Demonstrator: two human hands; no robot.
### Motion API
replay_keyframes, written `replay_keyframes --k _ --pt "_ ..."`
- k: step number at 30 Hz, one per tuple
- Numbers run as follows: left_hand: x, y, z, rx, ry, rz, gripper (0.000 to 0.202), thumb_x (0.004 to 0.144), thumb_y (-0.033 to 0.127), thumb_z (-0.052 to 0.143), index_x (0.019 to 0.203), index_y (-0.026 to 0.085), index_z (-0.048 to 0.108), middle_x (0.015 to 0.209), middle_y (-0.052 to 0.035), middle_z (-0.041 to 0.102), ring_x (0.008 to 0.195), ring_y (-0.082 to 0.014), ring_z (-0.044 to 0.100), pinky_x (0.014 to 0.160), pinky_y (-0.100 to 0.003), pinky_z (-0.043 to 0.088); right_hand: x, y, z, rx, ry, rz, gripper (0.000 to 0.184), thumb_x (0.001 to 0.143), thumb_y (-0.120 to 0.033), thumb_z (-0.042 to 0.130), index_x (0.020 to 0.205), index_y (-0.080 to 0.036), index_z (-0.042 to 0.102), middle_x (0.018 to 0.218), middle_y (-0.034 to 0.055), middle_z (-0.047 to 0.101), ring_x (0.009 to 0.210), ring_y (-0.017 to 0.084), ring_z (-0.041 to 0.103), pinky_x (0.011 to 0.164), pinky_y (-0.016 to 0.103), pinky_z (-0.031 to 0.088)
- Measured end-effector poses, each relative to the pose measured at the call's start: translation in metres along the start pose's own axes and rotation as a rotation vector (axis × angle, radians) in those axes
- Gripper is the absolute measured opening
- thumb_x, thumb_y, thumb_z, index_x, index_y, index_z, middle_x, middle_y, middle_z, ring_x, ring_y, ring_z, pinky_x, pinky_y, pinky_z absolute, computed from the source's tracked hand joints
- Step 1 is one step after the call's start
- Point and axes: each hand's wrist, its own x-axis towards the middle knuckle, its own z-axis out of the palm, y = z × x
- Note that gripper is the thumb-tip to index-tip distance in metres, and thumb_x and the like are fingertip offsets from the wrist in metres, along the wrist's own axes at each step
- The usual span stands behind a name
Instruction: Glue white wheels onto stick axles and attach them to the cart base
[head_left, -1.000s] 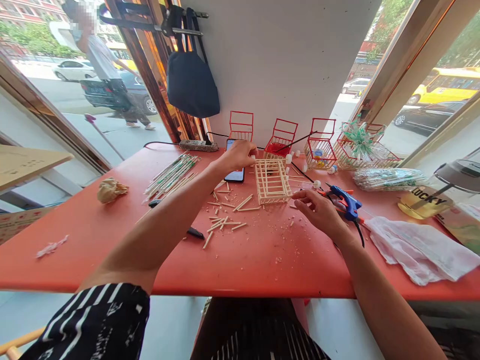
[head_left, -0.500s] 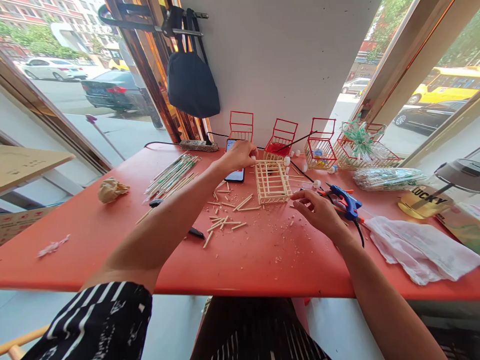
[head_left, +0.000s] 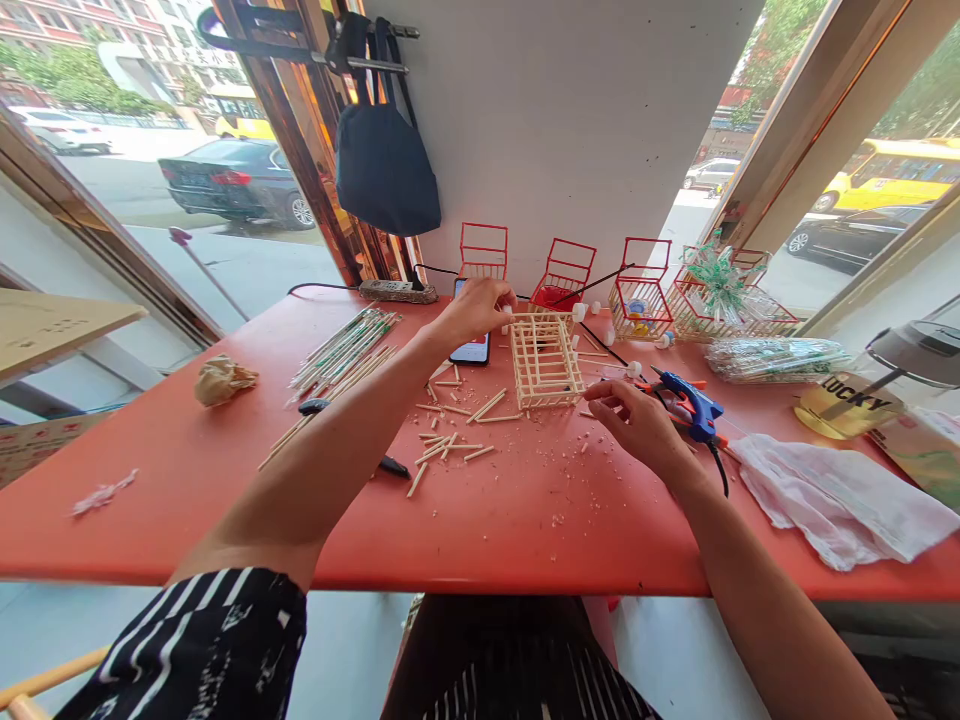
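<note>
A small cart-like frame of pale wooden sticks (head_left: 546,362) stands on the red table before me. My left hand (head_left: 484,305) reaches to its far left corner, thumb and fingertips pinched on a small white wheel (head_left: 507,314). Another white wheel (head_left: 578,313) sits at the frame's far right corner. My right hand (head_left: 634,415) is at the near right corner, its fingers curled in and fingertips against the stick ends there. What lies under those fingers is mostly hidden. Short cut sticks (head_left: 446,445) lie scattered left of the frame. Behind my left hand is a phone (head_left: 474,350), partly covered.
Right of my right hand lies a blue glue gun (head_left: 691,402), beside a white cloth (head_left: 847,490). Red cart frames (head_left: 564,272) line the wall. Long sticks (head_left: 346,350) and a black-handled tool (head_left: 393,467) lie left. A drink jug (head_left: 851,400) stands right.
The far side of the stick frame and its far right wheel have risen slightly. My left hand has shifted a little with it; my right hand stays almost in place.
</note>
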Motion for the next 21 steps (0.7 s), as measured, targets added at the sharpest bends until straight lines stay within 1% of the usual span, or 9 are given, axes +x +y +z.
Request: replay_keyframes --k 3,5,9,12,14,17,21 --pt "-0.005 0.004 -0.004 -0.038 0.042 -0.023 0.017 0.071 0.024 0.068 0.085 0.018 0.075 0.077 -0.0038 0.073 0.074 -0.0205 0.065 0.074 -0.031 0.047 0.0 0.001 -0.002 0.053 0.025 0.035 0.022 0.092 -0.04 0.058 0.097 -0.021 0.068 0.087 0.0061 0.075 0.073 0.02 0.069 0.062 0.031 0.051" --pt "-0.009 0.007 -0.004 -0.083 0.08 -0.045 0.017 0.071 0.023 0.069 0.086 0.017 0.074 0.077 -0.0034 0.073 0.073 -0.0193 0.065 0.073 -0.03 0.046 0.001 0.0 -0.002 0.104 0.031 0.06 0.028 0.093 -0.045 0.057 0.101 -0.02 0.068 0.088 0.0071 0.074 0.078 0.021 0.07 0.064 0.032 0.051" --pt "-0.017 0.011 -0.001 -0.266 0.161 -0.038 0.021 0.073 0.027 0.072 0.091 0.017 0.073 0.084 -0.0032 0.075 0.076 -0.017 0.066 0.075 -0.029 0.048 0.003 -0.008 0.001 0.336 0.042 0.113 0.039 0.093 -0.054 0.059 0.109 -0.019 0.065 0.104 0.0104 0.072 0.092 0.023 0.07 0.063 0.029 0.051" --pt "-0.019 0.013 0.006 -0.416 0.215 -0.017 0.027 0.074 0.035 0.073 0.094 0.016 0.071 0.093 -0.0041 0.075 0.079 -0.016 0.067 0.074 -0.027 0.049 0.005 -0.021 0.004 0.503 0.041 0.127 0.042 0.09 -0.055 0.066 0.113 -0.021 0.062 0.112 0.0102 0.07 0.097 0.021 0.069 0.063 0.027 0.052" --pt "-0.018 0.013 0.013 -0.504 0.237 -0.008 0.029 0.074 0.037 0.074 0.095 0.016 0.07 0.094 -0.004 0.074 0.079 -0.0155 0.067 0.072 -0.026 0.049 0.007 -0.03 0.005 0.545 0.064 0.123 0.043 0.087 -0.053 0.07 0.116 -0.021 0.062 0.108 0.0084 0.071 0.092 0.019 0.068 0.063 0.026 0.053" --pt "-0.013 0.012 0.023 -0.651 0.248 0.014 0.031 0.072 0.035 0.075 0.094 0.016 0.068 0.094 -0.0041 0.072 0.078 -0.0149 0.067 0.072 -0.026 0.051 0.01 -0.041 0.003 0.537 0.144 0.112 0.042 0.086 -0.049 0.073 0.116 -0.021 0.065 0.102 0.0064 0.072 0.081 0.016 0.066 0.063 0.026 0.053" --pt "-0.004 0.013 0.035 -0.8 0.259 0.009 0.032 0.068 0.028 0.077 0.096 0.015 0.067 0.096 -0.0048 0.072 0.078 -0.0142 0.068 0.072 -0.026 0.053 0.016 -0.051 0.001 0.501 0.214 0.036 0.031 0.088 -0.046 0.07 0.106 -0.021 0.072 0.114 0.0088 0.073 0.075 0.014 0.067 0.06 0.026 0.053"
